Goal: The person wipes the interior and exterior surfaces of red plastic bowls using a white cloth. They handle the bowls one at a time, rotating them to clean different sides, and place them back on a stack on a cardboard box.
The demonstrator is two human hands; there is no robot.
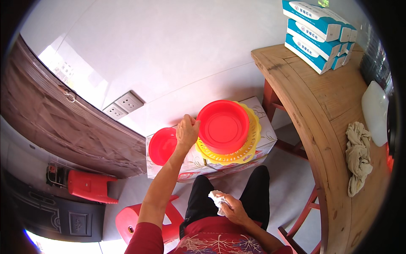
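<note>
Red basin (223, 126) on yellow colander (255, 132); left hand (187, 130) at basin's rim

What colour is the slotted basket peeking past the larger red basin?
The slotted basket is yellow; head view.

Bowl (160, 146) left of basin (223, 127)

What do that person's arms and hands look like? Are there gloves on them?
No gloves! The left hand and right hand are bare, and no watch shows. The short sleeves are red, like the shirt, and leave both forearms uncovered.
</note>
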